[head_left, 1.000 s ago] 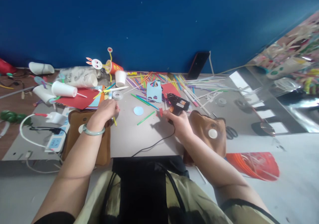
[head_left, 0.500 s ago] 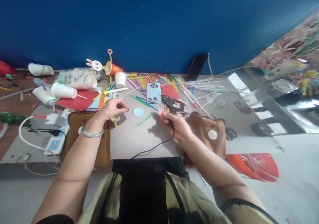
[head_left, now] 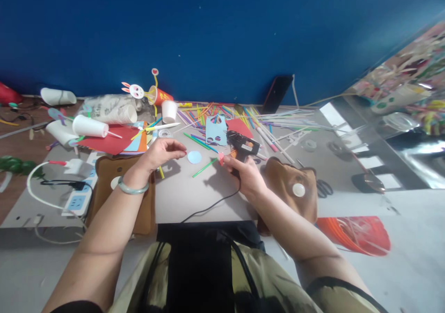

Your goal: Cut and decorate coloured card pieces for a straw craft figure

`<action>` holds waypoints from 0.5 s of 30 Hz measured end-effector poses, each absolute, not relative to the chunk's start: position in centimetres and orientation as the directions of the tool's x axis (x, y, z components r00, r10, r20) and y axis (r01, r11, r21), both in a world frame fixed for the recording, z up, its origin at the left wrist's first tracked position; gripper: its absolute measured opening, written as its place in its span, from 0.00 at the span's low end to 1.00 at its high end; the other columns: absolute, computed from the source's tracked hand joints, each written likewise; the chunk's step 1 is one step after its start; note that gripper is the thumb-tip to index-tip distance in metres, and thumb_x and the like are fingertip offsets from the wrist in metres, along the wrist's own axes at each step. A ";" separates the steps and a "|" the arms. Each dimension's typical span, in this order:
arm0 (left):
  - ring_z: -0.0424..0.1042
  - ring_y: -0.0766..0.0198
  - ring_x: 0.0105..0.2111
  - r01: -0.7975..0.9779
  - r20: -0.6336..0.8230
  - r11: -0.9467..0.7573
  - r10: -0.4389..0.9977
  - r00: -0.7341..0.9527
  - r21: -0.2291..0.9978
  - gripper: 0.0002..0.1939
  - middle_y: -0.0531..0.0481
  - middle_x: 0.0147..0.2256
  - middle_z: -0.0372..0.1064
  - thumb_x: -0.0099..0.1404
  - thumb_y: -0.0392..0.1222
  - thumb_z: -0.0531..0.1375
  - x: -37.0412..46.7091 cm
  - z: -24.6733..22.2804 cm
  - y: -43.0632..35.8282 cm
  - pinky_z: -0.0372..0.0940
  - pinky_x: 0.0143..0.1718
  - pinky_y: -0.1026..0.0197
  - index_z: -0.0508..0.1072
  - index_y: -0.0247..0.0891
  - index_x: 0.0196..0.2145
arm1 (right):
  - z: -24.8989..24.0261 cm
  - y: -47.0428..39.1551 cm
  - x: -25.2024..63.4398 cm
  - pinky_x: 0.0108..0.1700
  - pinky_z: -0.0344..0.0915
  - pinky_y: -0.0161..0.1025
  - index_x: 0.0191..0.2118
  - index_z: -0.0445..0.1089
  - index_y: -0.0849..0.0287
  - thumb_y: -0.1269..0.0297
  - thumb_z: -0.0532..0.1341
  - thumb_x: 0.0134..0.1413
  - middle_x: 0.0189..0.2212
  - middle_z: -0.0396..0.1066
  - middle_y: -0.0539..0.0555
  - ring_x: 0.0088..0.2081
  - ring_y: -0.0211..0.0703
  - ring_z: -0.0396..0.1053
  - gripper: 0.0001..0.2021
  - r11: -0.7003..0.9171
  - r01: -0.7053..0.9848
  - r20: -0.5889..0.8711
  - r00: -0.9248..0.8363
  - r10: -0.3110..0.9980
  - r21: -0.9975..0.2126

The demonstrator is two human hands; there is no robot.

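My right hand [head_left: 248, 176] is wrapped round a black glue gun [head_left: 243, 144], its nozzle pointing up and left. A small pinkish-red cutout [head_left: 221, 158] shows at the thumb and fingertips of that same hand. My left hand [head_left: 165, 154], with a pale bangle on the wrist, hovers just left of a light blue paper circle [head_left: 194, 157]. Its thumb and fingertips are drawn together; I cannot see what, if anything, is between them. Between the hands lies a green stick [head_left: 204, 168]. Behind is a light blue sheet with holes cut out [head_left: 216, 130].
Paper cups [head_left: 169, 112] and red paper [head_left: 104, 139] lie at the left. Coloured sticks [head_left: 259, 127] are strewn at the back. A power strip [head_left: 78, 197] sits front left, scissors [head_left: 324, 188] at the right. The gun's cord [head_left: 208, 208] trails to the front edge.
My left hand has moved right, closer to the blue circle. My right hand stays nearly in place, and the pinkish-red cutout in it has shifted slightly left and down.
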State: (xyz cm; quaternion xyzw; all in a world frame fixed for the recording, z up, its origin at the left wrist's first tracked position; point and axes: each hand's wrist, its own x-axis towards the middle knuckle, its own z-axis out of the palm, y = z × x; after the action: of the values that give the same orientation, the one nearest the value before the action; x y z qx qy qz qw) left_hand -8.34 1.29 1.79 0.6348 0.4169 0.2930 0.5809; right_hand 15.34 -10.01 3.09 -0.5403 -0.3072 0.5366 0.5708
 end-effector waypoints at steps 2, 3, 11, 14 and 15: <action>0.73 0.66 0.26 0.179 -0.098 0.008 0.861 0.500 0.984 0.15 0.48 0.28 0.76 0.47 0.45 0.73 -8.1 1.8 1.2 0.68 0.29 0.63 0.77 0.35 0.29 | 3.1 -9.9 15.2 0.23 0.57 0.34 0.20 0.67 0.60 0.60 0.71 0.43 0.16 0.62 0.46 0.19 0.32 0.57 0.14 -0.140 -0.224 -0.196 0.256 0.947 -0.965; 0.72 0.66 0.26 0.177 -0.092 0.001 0.855 0.510 0.984 0.14 0.49 0.27 0.75 0.47 0.45 0.72 -8.0 1.8 1.1 0.68 0.29 0.63 0.76 0.35 0.28 | 3.0 -9.9 15.1 0.24 0.57 0.35 0.21 0.68 0.60 0.60 0.71 0.43 0.16 0.63 0.46 0.20 0.33 0.58 0.13 -0.119 -0.193 -0.169 0.266 0.949 -0.974; 0.72 0.64 0.30 0.037 0.026 -0.058 0.820 0.572 0.998 0.13 0.48 0.28 0.75 0.50 0.44 0.72 -7.3 1.8 0.2 0.68 0.33 0.62 0.76 0.35 0.28 | 2.9 -9.7 14.2 0.36 0.68 0.41 0.25 0.71 0.58 0.65 0.69 0.44 0.25 0.73 0.50 0.29 0.41 0.69 0.07 0.066 0.103 0.099 0.366 0.925 -0.993; 0.73 0.64 0.33 -0.019 0.115 -0.127 0.814 0.570 0.992 0.11 0.47 0.32 0.75 0.52 0.44 0.72 -6.9 1.6 -0.1 0.68 0.38 0.60 0.77 0.35 0.28 | 3.0 -9.7 13.6 0.36 0.69 0.41 0.26 0.70 0.58 0.64 0.68 0.46 0.25 0.74 0.52 0.29 0.41 0.70 0.07 0.103 0.172 0.155 0.322 0.934 -0.980; 0.73 0.63 0.35 -0.039 0.148 -0.153 0.809 0.569 0.987 0.11 0.47 0.34 0.75 0.52 0.44 0.72 -6.8 1.5 -0.2 0.68 0.39 0.60 0.77 0.35 0.27 | 3.0 -9.6 13.5 0.34 0.69 0.41 0.26 0.70 0.58 0.64 0.68 0.47 0.25 0.74 0.52 0.28 0.41 0.70 0.07 0.105 0.196 0.163 0.309 0.937 -0.975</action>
State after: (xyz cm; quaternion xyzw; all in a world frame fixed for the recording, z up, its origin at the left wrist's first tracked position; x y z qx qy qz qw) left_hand -6.81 -0.16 1.51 0.6666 0.2885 0.3634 0.5833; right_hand 13.45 -9.62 2.98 -0.5822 -0.4867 0.3297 0.5616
